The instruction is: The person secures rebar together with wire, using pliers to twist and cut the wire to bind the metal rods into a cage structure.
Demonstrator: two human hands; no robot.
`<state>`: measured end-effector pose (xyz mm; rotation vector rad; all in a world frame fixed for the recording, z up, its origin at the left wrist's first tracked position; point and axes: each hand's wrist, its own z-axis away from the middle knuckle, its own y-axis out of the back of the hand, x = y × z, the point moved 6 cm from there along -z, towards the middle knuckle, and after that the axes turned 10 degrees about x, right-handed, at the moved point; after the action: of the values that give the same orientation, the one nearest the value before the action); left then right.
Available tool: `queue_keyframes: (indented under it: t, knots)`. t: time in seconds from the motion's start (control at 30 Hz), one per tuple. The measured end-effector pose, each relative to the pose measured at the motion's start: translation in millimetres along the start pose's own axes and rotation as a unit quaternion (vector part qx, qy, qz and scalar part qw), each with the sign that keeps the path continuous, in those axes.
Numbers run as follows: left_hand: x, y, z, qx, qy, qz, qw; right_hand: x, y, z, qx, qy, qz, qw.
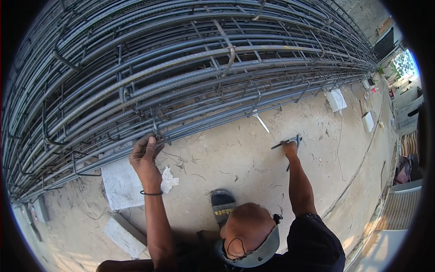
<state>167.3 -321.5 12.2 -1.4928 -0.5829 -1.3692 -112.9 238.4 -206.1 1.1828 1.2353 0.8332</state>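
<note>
A long cage of steel rebar (272, 47), tied with bent stirrups, spans the upper half of the view. At its lower edge my left hand (147, 154) is closed, with thumb and fingers pressed together against the lowest bars beside a stirrup corner. What lies between those fingertips is too small to make out. Thin loose wires (174, 157) lie just right of that hand. Out to the right, over the concrete floor, my right hand (290, 148) is closed round dark metal pincers (298, 139). The pincers are apart from the rebar, and one handle sticks out below the hand.
A pale sheet (120, 183) and crumpled white paper (169, 180) lie by my left forearm. Pale blocks (124, 236) (335, 99) stand on the floor (244, 158), among wire scraps. A white strip (261, 121) lies near the cage. My sandalled foot (222, 204) and bent knee (248, 226) are below.
</note>
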Motion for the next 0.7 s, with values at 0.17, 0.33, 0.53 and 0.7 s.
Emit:
queue_keyframes:
  t: [0.17,0.33,0.53,0.7]
  knots:
    - [51.6,40.7,10.0,0.138,-0.243,-0.123,0.952,-81.3,10.2,47.4,0.021,-0.136,-0.118,0.983]
    - [77.0,-19.1,61.6,-0.034,-0.379,-0.176,0.908,-132.8,149.0,115.3,-0.145,-0.137,-0.43,0.88]
    - [3.5,-98.4,114.3,-0.224,-0.115,-0.174,0.952,-236.6,262.9,223.0,-0.309,0.035,-0.584,0.75]
    - [-8.1,-98.2,126.5,-0.267,0.162,0.051,0.949,-307.1,240.1,258.3,-0.288,0.255,-0.471,0.794]
